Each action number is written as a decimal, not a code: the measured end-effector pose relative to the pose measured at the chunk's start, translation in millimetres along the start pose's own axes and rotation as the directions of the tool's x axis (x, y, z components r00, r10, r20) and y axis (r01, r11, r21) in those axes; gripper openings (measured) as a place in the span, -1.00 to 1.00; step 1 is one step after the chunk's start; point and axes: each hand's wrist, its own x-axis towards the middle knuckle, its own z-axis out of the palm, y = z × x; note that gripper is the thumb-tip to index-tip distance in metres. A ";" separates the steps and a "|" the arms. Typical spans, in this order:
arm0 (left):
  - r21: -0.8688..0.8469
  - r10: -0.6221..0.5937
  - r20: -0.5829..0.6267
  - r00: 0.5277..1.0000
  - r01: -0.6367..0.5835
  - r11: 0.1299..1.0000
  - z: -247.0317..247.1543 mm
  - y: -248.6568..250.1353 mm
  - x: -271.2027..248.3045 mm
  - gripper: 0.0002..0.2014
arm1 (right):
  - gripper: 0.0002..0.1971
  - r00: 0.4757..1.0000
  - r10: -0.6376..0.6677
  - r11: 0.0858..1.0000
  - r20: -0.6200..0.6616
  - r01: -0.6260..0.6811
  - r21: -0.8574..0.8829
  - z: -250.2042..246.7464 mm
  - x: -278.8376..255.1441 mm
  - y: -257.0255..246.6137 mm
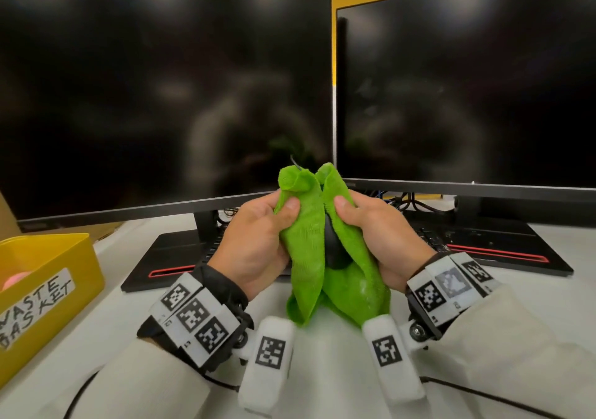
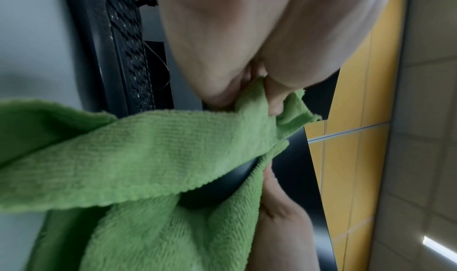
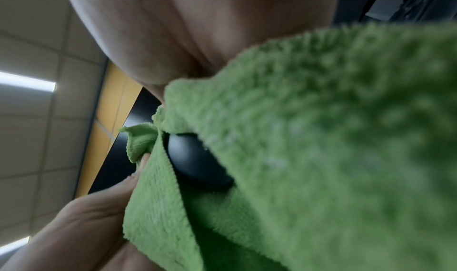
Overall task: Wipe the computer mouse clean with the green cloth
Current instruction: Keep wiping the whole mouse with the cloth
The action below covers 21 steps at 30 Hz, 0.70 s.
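Observation:
A black computer mouse (image 1: pixel 333 244) is held up above the desk, wrapped in the green cloth (image 1: pixel 306 241). Only a dark strip of it shows between the two folds. My left hand (image 1: pixel 258 241) grips the left fold, thumb pressed on the cloth. My right hand (image 1: pixel 383 238) grips the right fold the same way. In the right wrist view the mouse (image 3: pixel 197 163) peeks out between the cloth (image 3: pixel 321 138) layers. From the left wrist the cloth (image 2: pixel 148 158) drapes over the mouse (image 2: pixel 222 185). A thin cable rises from the top of the bundle.
Two dark monitors (image 1: pixel 161 96) (image 1: pixel 467 80) stand close behind the hands. Their black bases (image 1: pixel 174 257) and a keyboard (image 1: pixel 435 238) lie under the hands. A yellow waste basket (image 1: pixel 42 289) sits at the left edge of the white desk (image 1: pixel 548 289).

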 end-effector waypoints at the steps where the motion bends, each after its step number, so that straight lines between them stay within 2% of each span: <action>1: 0.019 0.017 0.014 1.000 -0.017 1.000 0.2 0.8 -0.2 -0.68 | -0.70 1.000 0.001 1.000 -0.021 0.000 0.023 -0.9 1.2 0.5; 4: 0.178 0.152 -0.066 0.986 -0.138 0.974 0.5 -4.2 2.4 -0.76 | -0.70 0.997 -0.021 0.998 -0.072 0.026 0.061 -2.1 2.4 1.8; 7: 0.276 0.271 -0.161 0.949 -0.220 0.936 4.2 -5.0 5.2 -0.87 | -0.67 0.998 -0.051 0.989 -0.028 0.054 0.134 -4.0 -1.4 -3.5; 9: 0.342 0.334 -0.176 0.926 -0.260 0.903 10.5 -1.5 9.3 -0.95 | -0.66 0.997 -0.081 0.985 0.006 0.080 0.152 -6.4 -5.5 -8.8; 11: 0.396 0.364 -0.158 0.918 -0.279 0.875 17.1 0.0 13.4 -0.92 | -0.70 0.993 -0.114 0.984 -0.011 0.114 0.136 -8.7 -6.8 -12.0; 14: 0.428 0.307 -0.039 0.951 -0.262 0.865 26.1 -4.2 13.8 -0.84 | -0.85 0.983 -0.141 0.984 -0.115 0.152 0.098 -13.4 -5.7 -14.5; 17: 0.499 0.121 0.082 0.989 -0.145 0.854 30.8 -12.8 8.2 -0.47 | -0.96 0.956 -0.154 0.974 -0.251 0.190 0.125 -13.8 -2.6 -16.2; 19: 0.477 -0.030 0.162 0.986 -0.052 0.877 35.9 -16.4 1.1 -0.26 | -0.91 0.931 -0.157 0.970 -0.329 0.209 0.127 -13.2 -0.7 -16.1; 21: 0.477 -0.037 0.195 0.980 -0.062 0.877 36.6 -19.4 0.1 -0.20 | -0.80 0.916 -0.153 0.966 -0.370 0.217 0.138 -12.8 0.0 -17.1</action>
